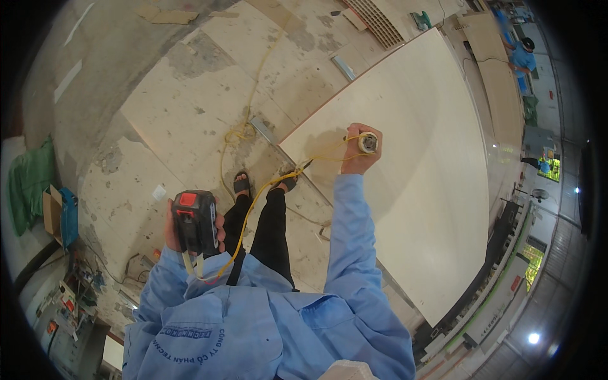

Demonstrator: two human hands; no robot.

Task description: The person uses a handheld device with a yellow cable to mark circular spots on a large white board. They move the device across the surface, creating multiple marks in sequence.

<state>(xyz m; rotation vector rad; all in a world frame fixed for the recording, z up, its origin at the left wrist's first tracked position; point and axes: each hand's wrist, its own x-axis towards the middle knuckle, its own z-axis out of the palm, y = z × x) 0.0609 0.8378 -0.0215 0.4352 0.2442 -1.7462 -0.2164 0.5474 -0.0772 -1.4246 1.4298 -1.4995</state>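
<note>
My left hand [170, 233] is closed around a black and red battery pack [201, 223], held up in front of my left side. Pale leads and a yellow cable [256, 201] run near its lower end. Over a large white panel [418, 120], my right hand [358, 162] grips a round, white-rimmed cylinder [368, 142] with a dark, rough-looking end. What it is I cannot make out. Thin yellow cords stretch from it leftward to the yellow cable by my feet.
The panel rests on metal bars [263, 130] above a worn floor. More yellow cord [235, 134] lies looped there. At left sit a cardboard box [53, 212] and a green sheet [31, 183]. A person in blue [522, 58] stands at the far right beside brown boards [497, 73].
</note>
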